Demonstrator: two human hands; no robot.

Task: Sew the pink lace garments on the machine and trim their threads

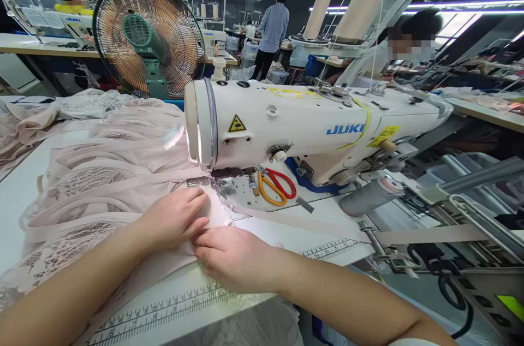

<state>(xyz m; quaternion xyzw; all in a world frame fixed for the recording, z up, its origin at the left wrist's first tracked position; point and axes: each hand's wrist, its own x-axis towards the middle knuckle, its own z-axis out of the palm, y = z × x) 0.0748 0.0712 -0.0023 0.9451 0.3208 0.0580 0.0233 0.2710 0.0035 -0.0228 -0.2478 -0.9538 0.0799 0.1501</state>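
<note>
Pale pink fabric (pixel 219 209) lies under the needle end of a white JUKI sewing machine (pixel 254 122). My left hand (pixel 174 220) rests on this fabric just before the needle area, fingers curved and thumb drawn in on the cloth. Beside it, my right hand (pixel 237 256) pinches the near edge of the cloth; its fingertips are partly hidden. A narrow pale strip (pixel 295 219) runs from the needle area to a metal guide at the right. More pink garment pieces with lace (pixel 94 171) lie heaped left of my hands.
Red-and-yellow-handled snips (pixel 278 185) and a small metal plate (pixel 305 204) lie on the machine bed. A grey thread cone (pixel 370 196) lies at its right. A ruler scale (pixel 164 308) marks the table's front edge. Behind stand a large fan (pixel 147 35) and several people.
</note>
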